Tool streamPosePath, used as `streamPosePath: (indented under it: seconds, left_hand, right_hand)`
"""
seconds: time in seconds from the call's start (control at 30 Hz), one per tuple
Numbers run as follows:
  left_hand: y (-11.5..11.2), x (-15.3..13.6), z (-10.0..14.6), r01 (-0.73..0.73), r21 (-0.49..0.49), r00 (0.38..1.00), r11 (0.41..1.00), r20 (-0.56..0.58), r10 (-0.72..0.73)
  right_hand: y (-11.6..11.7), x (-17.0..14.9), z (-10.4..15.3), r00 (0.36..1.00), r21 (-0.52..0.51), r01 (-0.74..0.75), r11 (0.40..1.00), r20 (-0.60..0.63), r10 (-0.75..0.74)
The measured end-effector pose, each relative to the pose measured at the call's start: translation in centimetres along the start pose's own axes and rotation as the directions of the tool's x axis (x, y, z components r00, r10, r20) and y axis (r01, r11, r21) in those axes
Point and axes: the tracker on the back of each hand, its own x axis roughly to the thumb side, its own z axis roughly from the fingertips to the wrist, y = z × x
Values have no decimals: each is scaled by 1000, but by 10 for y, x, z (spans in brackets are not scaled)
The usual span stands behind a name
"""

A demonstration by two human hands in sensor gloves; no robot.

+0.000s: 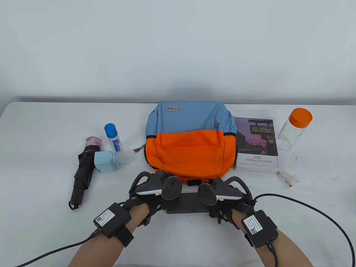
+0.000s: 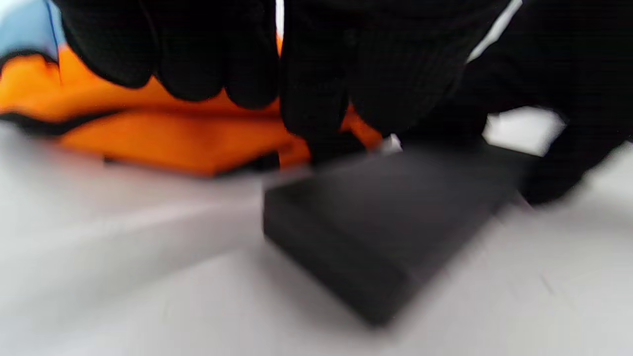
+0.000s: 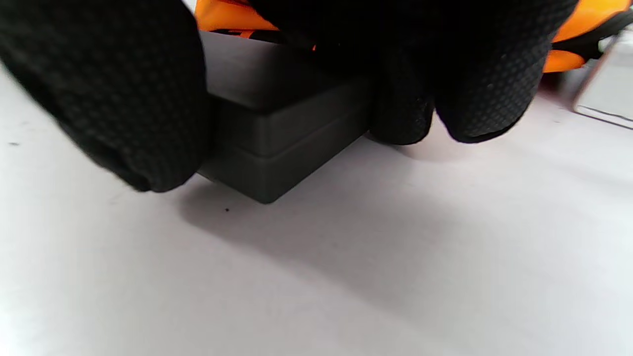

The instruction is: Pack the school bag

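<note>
The blue and orange school bag (image 1: 190, 139) lies flat at the table's middle, closed. A black rectangular box (image 1: 186, 204) lies on the table just in front of it. My left hand (image 1: 150, 196) is at the box's left end; in the blurred left wrist view its fingers (image 2: 316, 99) curl onto the far edge of the box (image 2: 385, 217). My right hand (image 1: 226, 201) grips the right end; in the right wrist view the box (image 3: 282, 123) sits between thumb (image 3: 123, 99) and fingers (image 3: 470, 74). The trackers hide most of both hands in the table view.
Left of the bag lie a folded black umbrella (image 1: 83, 172), a blue-capped bottle (image 1: 113, 138) and a light blue dispenser (image 1: 107, 162). To the right are a book (image 1: 256, 143), a clear jar with an orange lid (image 1: 295, 128) and a small pink stapler (image 1: 287, 178).
</note>
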Motion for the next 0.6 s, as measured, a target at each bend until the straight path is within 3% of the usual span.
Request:
streamPosePath:
  seconds: [0.07, 0.1, 0.27, 0.37, 0.43, 0.5, 0.6]
  left_hand:
    - [9, -1, -14, 75, 108, 997, 991, 19, -78]
    - [10, -2, -19, 90, 114, 996, 989, 13, -92]
    - [-3, -4, -67, 28, -68, 999, 997, -37, -30]
    - [-15, 1, -85, 142, -113, 989, 983, -22, -145]
    - [-18, 8, -90, 277, -65, 961, 959, -1, -277]
    - [-10, 13, -90, 339, 57, 941, 939, -2, -339]
    - [18, 8, -87, 220, 78, 975, 972, -35, -218]
  right_hand:
    - [-7, -6, 16, 1000, -42, -22, 999, -2, 22]
    - [-9, -10, 23, 1000, -43, -28, 999, -7, 27]
    - [-13, -34, 75, 999, -60, -43, 997, -36, 40]
    - [-10, -47, 99, 996, -54, -39, 998, -87, 34]
    - [-8, -54, 110, 994, -61, -27, 998, -110, 20]
    - [-6, -60, 117, 993, -62, -6, 998, -116, -2]
    - [-9, -65, 119, 992, -73, -2, 997, -124, -7]
